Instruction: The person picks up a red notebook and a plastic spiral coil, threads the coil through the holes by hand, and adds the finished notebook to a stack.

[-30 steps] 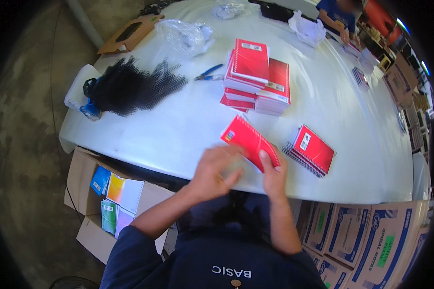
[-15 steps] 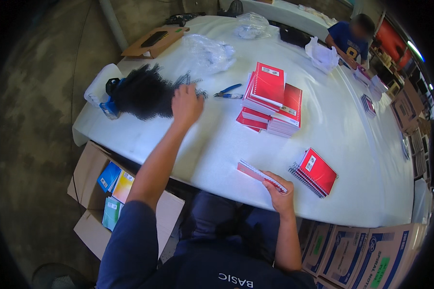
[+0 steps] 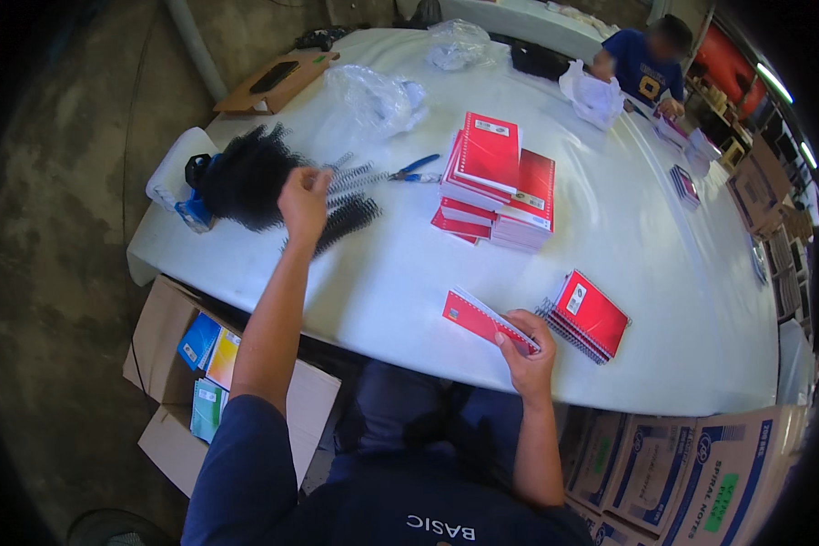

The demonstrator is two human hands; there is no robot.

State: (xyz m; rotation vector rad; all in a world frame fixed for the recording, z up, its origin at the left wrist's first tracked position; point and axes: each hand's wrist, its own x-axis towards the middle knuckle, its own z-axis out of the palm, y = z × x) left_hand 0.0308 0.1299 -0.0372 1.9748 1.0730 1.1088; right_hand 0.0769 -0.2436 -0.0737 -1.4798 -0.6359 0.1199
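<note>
My right hand [image 3: 528, 359] grips a red-covered notebook [image 3: 482, 320] by one end, holding it on edge above the table's near side; no coil shows along its punched edge. My left hand [image 3: 304, 205] is pinched at the end of a dark spiral binding coil [image 3: 353, 178], beside a heap of black spiral coils [image 3: 241, 177]. More loose coils [image 3: 348, 221] lie just under that hand. To the right of the held notebook sits a small stack of red spiral-bound notebooks [image 3: 593, 314]. Farther back rises a taller pile of red notebooks [image 3: 491, 155].
Blue-handled pliers [image 3: 416, 167] lie between coils and pile. Clear plastic wrap [image 3: 378, 100] and a cardboard piece with a phone-like dark object [image 3: 273, 80] are behind. An open box of notebooks [image 3: 168, 364] stands below left, cartons [image 3: 651, 464] below right. Another person [image 3: 646, 68] sits far right.
My left hand has drawn left over the coil heap, pulling away from the loose coils at its right. The notebook in my right hand has turned, showing more of its red cover.
</note>
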